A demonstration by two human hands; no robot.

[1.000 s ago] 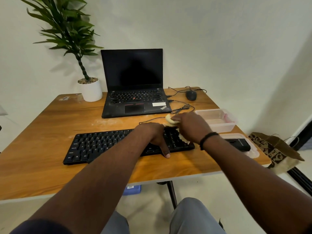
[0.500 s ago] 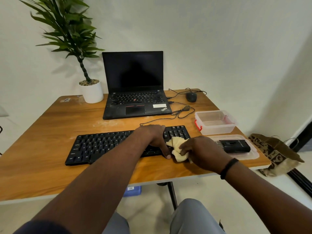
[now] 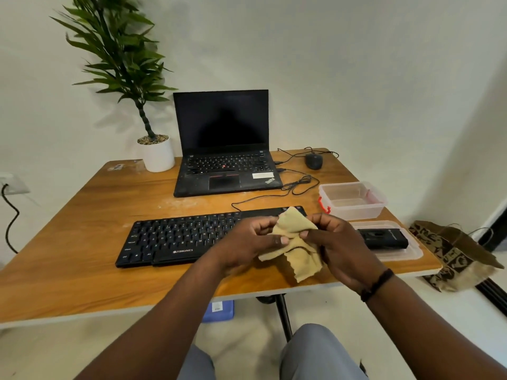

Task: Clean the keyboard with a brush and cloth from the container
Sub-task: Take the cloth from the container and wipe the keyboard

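Observation:
A tan cloth (image 3: 297, 250) hangs above the right end of the black keyboard (image 3: 178, 237), which lies on the wooden desk (image 3: 82, 242). My left hand (image 3: 247, 242) pinches the cloth's left side between thumb and fingers. My right hand (image 3: 340, 245) pinches its right side. Both hands are lifted off the keyboard and hide its right end. The clear plastic container (image 3: 354, 200) stands to the right of the keyboard. In front of it its lid (image 3: 411, 253) lies flat with the black brush (image 3: 384, 238) on it.
A black laptop (image 3: 225, 160) stands open at the back, with a mouse (image 3: 314, 161) and loose cables to its right. A potted plant (image 3: 156, 152) is at the back left. A paper bag (image 3: 450, 256) sits on the floor at the desk's right.
My left hand has left the keyboard and taken hold of the cloth. My right hand has lifted the cloth off the keys and both now hold it up, partly spread.

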